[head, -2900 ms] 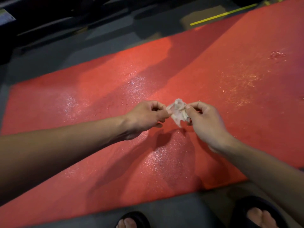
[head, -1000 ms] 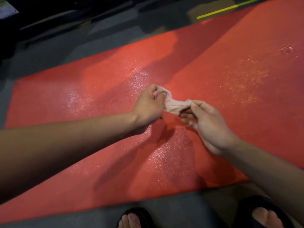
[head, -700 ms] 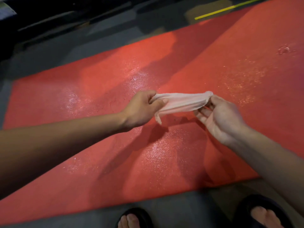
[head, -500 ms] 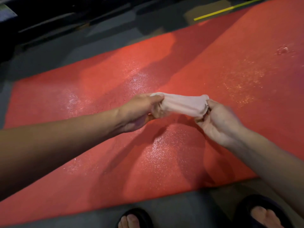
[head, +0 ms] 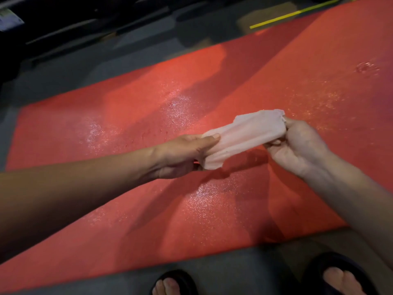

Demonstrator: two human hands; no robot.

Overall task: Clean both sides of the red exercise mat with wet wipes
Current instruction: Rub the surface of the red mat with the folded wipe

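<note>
Two hands hold one wipe (head: 244,135) in the air above the mat (head: 148,220), each at one end. The left hand (head: 182,156) pinches the lower-left end, its thumb lying flat along the top of the sheet and its fingers tucked beneath. The right hand (head: 297,145) grips the upper-right end, fingers curled round it with the palm turned partly up. Between them the wipe is a thin, pale, slightly pinkish sheet, pulled out into a long strip with lengthwise creases; its far end is ragged and bunched, and a loose corner droops under the left hand. It casts a dark shadow on the mat just below. The mat is red, broad and flat, with a fine grainy texture; it lies on the floor (head: 234,279) and runs off the right edge of the view. Patches of its surface glisten in small bright specks, and a small puckered mark (head: 366,68) shows near the upper right. The floor is grey and dull, with a thin yellow line (head: 293,14) at the top right. Toes in dark open sandals (head: 176,282) show at the bottom edge, just short of the mat.
</note>
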